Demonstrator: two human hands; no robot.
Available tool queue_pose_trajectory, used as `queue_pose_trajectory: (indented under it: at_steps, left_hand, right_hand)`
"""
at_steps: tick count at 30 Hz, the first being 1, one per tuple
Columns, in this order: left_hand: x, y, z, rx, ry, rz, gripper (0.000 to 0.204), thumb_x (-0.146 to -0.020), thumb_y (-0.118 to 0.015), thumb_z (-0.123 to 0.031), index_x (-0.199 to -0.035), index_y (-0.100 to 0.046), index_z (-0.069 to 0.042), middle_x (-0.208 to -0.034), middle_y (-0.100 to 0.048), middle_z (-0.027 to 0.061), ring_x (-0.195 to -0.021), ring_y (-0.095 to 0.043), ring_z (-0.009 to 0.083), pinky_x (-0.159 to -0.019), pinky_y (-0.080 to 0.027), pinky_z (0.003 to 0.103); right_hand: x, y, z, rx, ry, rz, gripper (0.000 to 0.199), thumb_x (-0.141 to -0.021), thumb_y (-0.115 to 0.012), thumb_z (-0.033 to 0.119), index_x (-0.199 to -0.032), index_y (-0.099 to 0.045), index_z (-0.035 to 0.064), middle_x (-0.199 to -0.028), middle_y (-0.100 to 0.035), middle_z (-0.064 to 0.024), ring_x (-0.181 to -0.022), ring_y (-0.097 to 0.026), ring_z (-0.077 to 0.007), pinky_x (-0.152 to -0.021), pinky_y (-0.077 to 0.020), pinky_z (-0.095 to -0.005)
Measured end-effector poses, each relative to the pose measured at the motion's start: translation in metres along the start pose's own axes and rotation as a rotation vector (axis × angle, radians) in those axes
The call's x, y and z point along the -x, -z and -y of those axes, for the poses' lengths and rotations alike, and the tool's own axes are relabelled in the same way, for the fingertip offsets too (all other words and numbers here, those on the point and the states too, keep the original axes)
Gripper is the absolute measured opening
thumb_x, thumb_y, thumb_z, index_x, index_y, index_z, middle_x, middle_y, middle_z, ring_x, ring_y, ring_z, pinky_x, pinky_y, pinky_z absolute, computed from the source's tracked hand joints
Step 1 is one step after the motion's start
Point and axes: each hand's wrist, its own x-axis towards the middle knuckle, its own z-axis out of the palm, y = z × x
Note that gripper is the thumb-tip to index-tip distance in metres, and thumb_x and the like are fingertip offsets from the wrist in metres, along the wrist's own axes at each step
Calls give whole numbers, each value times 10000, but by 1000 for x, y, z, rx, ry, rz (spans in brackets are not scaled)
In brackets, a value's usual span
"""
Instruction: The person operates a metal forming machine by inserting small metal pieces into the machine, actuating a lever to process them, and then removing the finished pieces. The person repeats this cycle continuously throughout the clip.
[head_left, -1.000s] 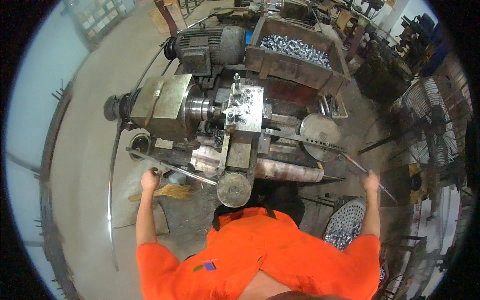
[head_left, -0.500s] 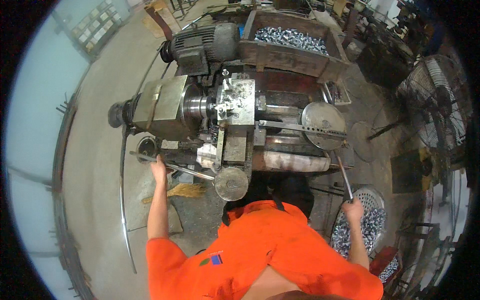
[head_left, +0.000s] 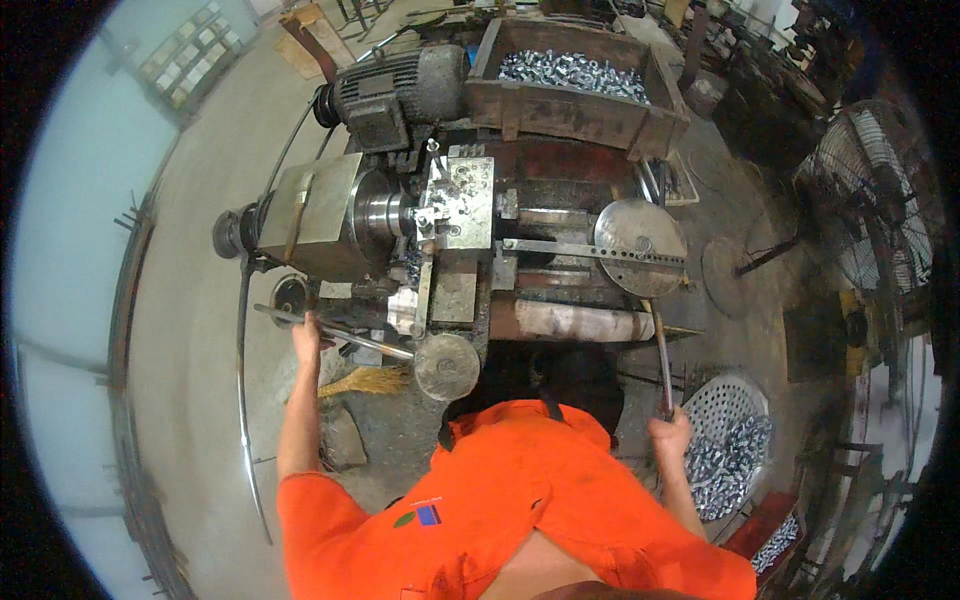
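Observation:
I stand over a greasy lathe-like machine. My left hand is closed round a long metal lever, which runs to a round disc at the machine's near side. My right hand grips a second lever, slanting down from below a larger disc. A flat bar with a row of holes joins that disc to the middle of the machine. The tool block sits close against the shiny spindle; whether a workpiece is between them is too small to tell.
Behind the machine are an electric motor and a wooden crate of small shiny metal parts. A perforated basin at right holds more parts. A large fan stands far right; a straw broom lies on the floor at left.
My right hand has swung its lever leftward, toward my body. My left hand keeps its grip with little movement. The whole view has shifted slightly.

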Motion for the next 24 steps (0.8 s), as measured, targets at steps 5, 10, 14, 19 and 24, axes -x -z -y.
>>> queue_pose_trajectory:
  at_steps: [5, 10, 14, 19, 24]
  left_hand:
    - [7, 1, -13, 3, 57, -4, 487, -880, -497, -397, -825, -495, 87, -512, -516, 144, -396, -579, 304, -343, -492, 343]
    - [8, 8, -7, 7, 51, 47, 449, -886, -484, -374, -789, -502, 64, -525, -518, 122, -413, -587, 290, -358, -502, 338]
    - [8, -12, -15, 88, 29, 68, 426, -889, -471, -349, -794, -512, 64, -610, -548, 117, -480, -600, 239, -396, -517, 325]
    - [3, 6, -1, 191, 16, 107, 539, -883, -465, -471, -936, -541, 60, -742, -619, 143, -612, -621, 221, -563, -522, 331]
    - [-29, 34, 104, -504, -124, 105, 498, -828, -532, -470, -1022, -603, -16, -829, -647, 156, -760, -634, 243, -683, -487, 360]
  right_hand:
    - [-17, -3, -27, 72, -3, 33, 318, -602, -605, 234, -829, -555, 17, -631, -533, -181, -611, -543, -373, -569, -428, -433]
    - [-107, 47, -61, 598, 89, -53, 467, -603, -659, 234, -1027, -588, 54, -810, -612, -190, -702, -594, -352, -629, -482, -432]
    - [-202, 57, -93, 826, 165, -329, 633, -594, -684, 225, -1190, -523, 82, -1027, -600, -154, -883, -583, -319, -777, -464, -442]
    - [-218, 31, -23, 732, 51, -443, 753, -594, -691, 239, -1278, -428, 62, -1219, -505, -166, -1147, -452, -344, -989, -327, -453]
    - [-150, -22, 6, 255, 437, -488, 791, -580, -615, 177, -1323, -380, 42, -1351, -380, -199, -1228, -365, -367, -1032, -284, -439]
